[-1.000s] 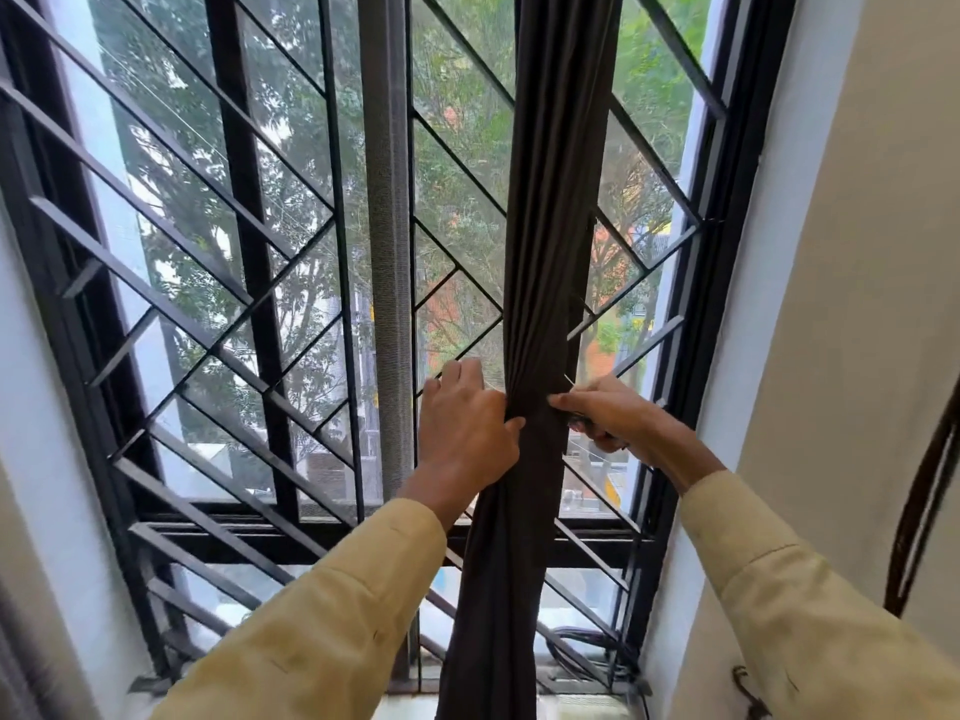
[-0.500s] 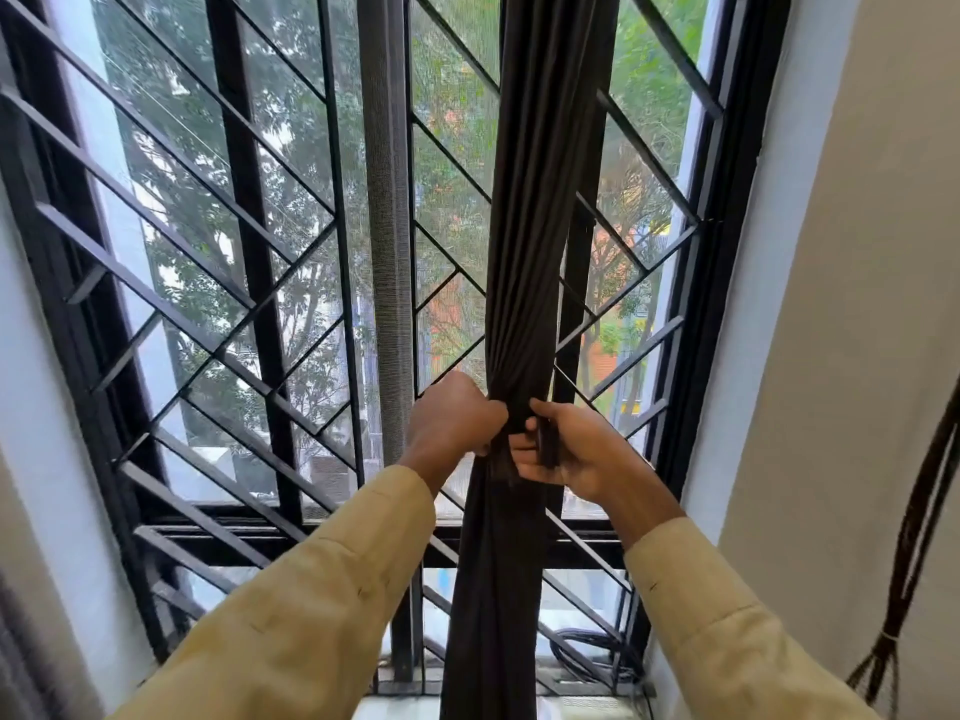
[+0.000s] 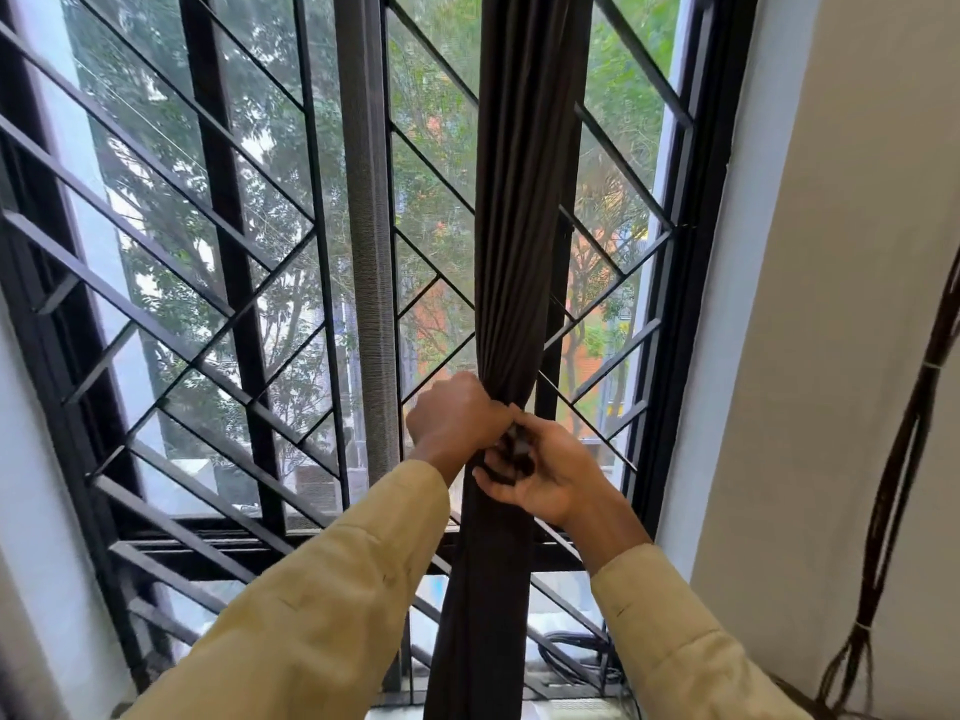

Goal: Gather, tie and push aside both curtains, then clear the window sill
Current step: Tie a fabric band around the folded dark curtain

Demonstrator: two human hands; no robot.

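Note:
A dark brown curtain (image 3: 524,210) hangs gathered into one narrow bundle in front of the window, right of the middle. My left hand (image 3: 454,420) is clenched on the bundle from its left side at about waist height of the window. My right hand (image 3: 543,475) meets it from the right, fingers curled around a dark strip or fold of the fabric (image 3: 514,449) at the same spot. Both hands touch each other there. Below them the curtain (image 3: 480,615) drops straight to the sill, whose pale edge (image 3: 566,709) shows at the bottom. Only this one curtain is visible.
A black diagonal metal grille (image 3: 218,314) covers the whole window behind the curtain. A grey mesh post (image 3: 366,252) stands left of the curtain. Black cables (image 3: 571,652) lie coiled on the sill at lower right. Dark cords (image 3: 904,459) hang down the cream wall on the right.
My hands came together on the curtain bundle and slid slightly lower. The right hand turned palm-up and closed on a dark strip of fabric where earlier it pinched the edge.

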